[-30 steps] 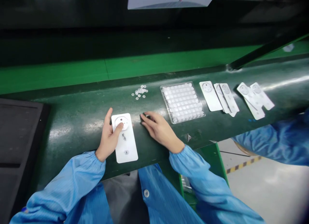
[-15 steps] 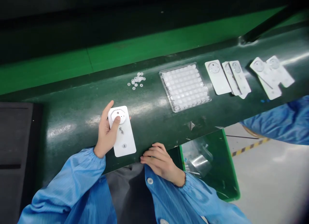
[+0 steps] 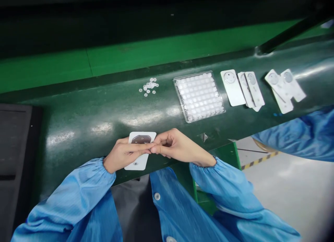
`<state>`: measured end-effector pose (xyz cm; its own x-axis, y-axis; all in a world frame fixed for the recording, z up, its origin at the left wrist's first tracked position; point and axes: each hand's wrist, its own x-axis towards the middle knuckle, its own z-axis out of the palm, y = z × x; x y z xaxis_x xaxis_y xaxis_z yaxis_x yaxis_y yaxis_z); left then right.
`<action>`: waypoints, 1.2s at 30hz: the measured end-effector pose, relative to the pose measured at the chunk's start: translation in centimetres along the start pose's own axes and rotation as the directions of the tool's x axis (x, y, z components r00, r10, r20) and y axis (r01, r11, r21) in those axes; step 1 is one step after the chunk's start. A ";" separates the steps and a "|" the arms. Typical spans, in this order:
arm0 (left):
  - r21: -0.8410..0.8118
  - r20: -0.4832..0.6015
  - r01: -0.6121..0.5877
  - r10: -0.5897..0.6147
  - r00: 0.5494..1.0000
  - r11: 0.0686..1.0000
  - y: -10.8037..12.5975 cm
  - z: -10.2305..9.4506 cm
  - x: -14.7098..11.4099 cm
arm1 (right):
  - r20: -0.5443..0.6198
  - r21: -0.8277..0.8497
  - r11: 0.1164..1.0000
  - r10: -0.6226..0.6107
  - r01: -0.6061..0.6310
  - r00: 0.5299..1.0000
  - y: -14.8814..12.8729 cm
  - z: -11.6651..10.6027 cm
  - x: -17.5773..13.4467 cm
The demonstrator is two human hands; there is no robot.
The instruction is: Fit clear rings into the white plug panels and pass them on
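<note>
My left hand (image 3: 122, 154) holds a white rounded card (image 3: 139, 164), with its fingers laid across the front. A shiny, grey-looking octagonal panel (image 3: 141, 139) shows in the card's upper part, and a small dark mark sits below the fingers. My right hand (image 3: 172, 144) is closed in a pinch at the card's right edge, its thumb meeting my left fingertips. What lies between those right fingers is hidden. Both hands are over the near edge of the green bench (image 3: 78, 113).
Small clear round pieces (image 3: 150, 85) lie scattered beyond the hands. A clear tray (image 3: 199, 96) holds rows of whitish round pieces. To its right lie several similar cards (image 3: 233, 90). Another person's blue sleeve (image 3: 300, 134) reaches in at right. A green bin (image 3: 229, 155) stands below the bench.
My right hand has risen from the bench edge to the card and closed there. The card has come nearer and turned, and my left fingers now cross its front. The octagon looks darker.
</note>
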<state>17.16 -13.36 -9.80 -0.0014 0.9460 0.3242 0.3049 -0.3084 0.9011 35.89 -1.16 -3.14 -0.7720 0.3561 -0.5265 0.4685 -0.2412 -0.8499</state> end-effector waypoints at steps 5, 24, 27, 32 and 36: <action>-0.006 -0.117 -0.009 0.008 0.993 1.000 0.3 0.1 0.3 | -0.021 0.137 0.990 -0.008 0.011 1.000 0.6 0.7 0.3; -0.079 -0.252 0.179 -0.193 0.948 0.981 0.9 0.2 0.6 | -0.506 0.004 0.977 -0.183 0.215 0.843 0.9 4.4 0.3; -0.206 -0.268 0.234 -0.285 0.921 0.950 0.6 0.7 0.2 | -0.577 -0.145 0.964 -0.264 0.221 0.773 0.8 4.8 0.8; -0.306 -0.197 0.272 -0.340 0.919 0.912 0.6 0.8 0.1 | -0.573 -0.255 0.948 -0.305 0.187 0.760 0.6 5.2 1.6; -0.253 -0.190 0.300 -0.351 0.917 0.920 0.6 0.6 0.2 | -0.576 -0.284 0.944 -0.310 0.171 0.756 0.6 5.3 1.7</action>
<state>17.92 -13.34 -9.37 -0.2888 0.9567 0.0356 0.0391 -0.0254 0.9989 32.60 -5.53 -4.46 -0.4816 0.8642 -0.1456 0.4319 0.0895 -0.8975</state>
